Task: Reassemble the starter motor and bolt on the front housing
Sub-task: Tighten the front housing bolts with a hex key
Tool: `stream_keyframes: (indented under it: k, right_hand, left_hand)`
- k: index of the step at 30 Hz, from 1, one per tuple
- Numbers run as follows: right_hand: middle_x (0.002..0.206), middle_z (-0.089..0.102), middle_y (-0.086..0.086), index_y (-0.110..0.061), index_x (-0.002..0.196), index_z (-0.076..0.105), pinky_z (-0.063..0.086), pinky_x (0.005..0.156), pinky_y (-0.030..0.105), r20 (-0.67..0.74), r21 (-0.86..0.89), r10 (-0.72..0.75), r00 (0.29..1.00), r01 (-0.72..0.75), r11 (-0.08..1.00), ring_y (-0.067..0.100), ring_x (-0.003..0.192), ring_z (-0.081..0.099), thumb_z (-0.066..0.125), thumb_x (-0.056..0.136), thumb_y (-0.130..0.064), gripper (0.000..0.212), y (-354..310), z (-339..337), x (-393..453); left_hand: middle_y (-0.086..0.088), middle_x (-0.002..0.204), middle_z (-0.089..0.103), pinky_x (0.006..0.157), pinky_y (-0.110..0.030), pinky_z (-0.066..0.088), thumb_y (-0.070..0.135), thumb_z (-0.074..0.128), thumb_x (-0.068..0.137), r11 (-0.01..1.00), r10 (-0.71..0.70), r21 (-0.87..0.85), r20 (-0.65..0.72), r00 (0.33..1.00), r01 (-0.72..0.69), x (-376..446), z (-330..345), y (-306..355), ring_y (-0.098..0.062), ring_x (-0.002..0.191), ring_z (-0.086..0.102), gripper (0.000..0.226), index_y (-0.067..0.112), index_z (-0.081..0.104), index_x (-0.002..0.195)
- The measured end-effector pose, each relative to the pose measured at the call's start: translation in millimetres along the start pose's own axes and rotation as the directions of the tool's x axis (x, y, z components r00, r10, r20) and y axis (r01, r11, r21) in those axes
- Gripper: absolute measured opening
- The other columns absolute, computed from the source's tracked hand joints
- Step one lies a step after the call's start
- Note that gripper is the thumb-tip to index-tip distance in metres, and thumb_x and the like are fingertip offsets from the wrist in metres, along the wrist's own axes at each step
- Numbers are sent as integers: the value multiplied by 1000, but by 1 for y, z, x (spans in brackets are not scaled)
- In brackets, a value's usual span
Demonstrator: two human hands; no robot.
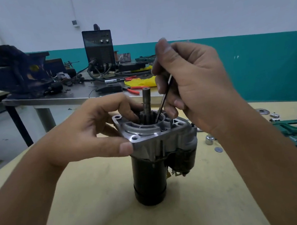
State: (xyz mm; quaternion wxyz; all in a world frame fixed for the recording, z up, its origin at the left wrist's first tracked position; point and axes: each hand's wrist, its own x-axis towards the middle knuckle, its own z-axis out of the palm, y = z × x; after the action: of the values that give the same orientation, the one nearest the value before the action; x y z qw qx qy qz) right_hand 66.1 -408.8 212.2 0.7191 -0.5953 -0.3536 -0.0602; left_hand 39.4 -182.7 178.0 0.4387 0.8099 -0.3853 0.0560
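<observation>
Gripping front housing [142, 132] with left hand [96, 126] fingers, right hand [193, 87] pinching thin tool [163, 101] angled downward

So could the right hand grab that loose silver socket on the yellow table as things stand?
Probably not straight away. The right hand is pinching a thin tool poked into the starter motor. The socket lies bare on the table just under that forearm, so the way is free once the tool is let go.

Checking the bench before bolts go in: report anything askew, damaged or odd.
Nothing looks damaged. The starter motor stands upright on the table, left hand steadying its front housing. The right hand holds a thin tool down inside the housing.
</observation>
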Motion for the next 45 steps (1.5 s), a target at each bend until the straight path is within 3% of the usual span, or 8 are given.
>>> stream_keyframes:
  k: [2,6,15,26,32,37,41,45]
  right_hand:
    - [58,53,13,-8,76,60,39,37,21,-5,40,-40,999,41,998,12,29,35,52,107,-29,38,1,1,0]
    - [58,51,12,-8,78,57,35,38,18,32,72,-83,996,81,994,11,30,32,49,108,-27,36,6,4,-5]
    - [54,49,5,-8,79,54,27,39,17,-89,300,-113,990,135,944,12,32,26,43,110,-28,38,11,10,-9]
    - [51,44,5,-11,80,51,29,39,19,135,140,-63,989,44,989,12,30,26,42,108,-31,36,7,8,-8]
    - [57,53,13,-9,87,67,32,40,20,237,50,-1,972,-12,999,15,33,35,33,108,-42,52,-3,6,-7]
    - [56,59,16,-7,90,76,32,39,22,143,-26,122,982,-119,993,17,32,32,48,106,-35,43,-9,9,-3]
    - [75,68,18,-1,98,69,45,41,26,335,-57,241,911,-236,970,15,47,54,54,103,-14,21,-20,-5,-6]
    - [88,70,24,3,95,68,51,43,25,374,-120,228,899,-197,973,18,56,64,63,87,-7,14,-25,-16,-7]
  left_hand:
    - [-3,105,65,69,-32,55,64,78,76,998,29,51,-45,999,-27,4,6,5,-30,92,67,63,7,61,96]
    - [-7,93,62,67,-31,50,42,76,72,988,96,130,-91,991,-84,8,12,6,-26,82,63,32,20,57,84]
    - [-8,94,61,71,-33,51,34,73,72,995,83,60,-102,991,-77,7,12,-1,-26,84,62,38,2,56,85]
    - [-19,93,60,69,-40,51,33,72,72,992,126,23,-124,984,-124,11,15,-6,-34,83,61,42,-4,57,87]
    - [-16,91,61,68,-43,52,32,72,74,991,134,14,-112,985,-133,12,14,-8,-32,82,62,51,-12,57,93]
    - [-9,91,63,69,-37,51,30,72,74,989,149,4,-105,983,-150,14,15,-10,-26,82,64,52,-14,57,96]
    - [-14,92,60,65,-50,51,27,72,73,985,163,-37,-111,980,-168,12,14,-13,-34,82,60,50,-16,56,96]
    - [12,93,60,68,-27,48,25,70,73,981,195,-8,-76,978,-196,12,14,-12,-12,80,59,37,-5,53,87]
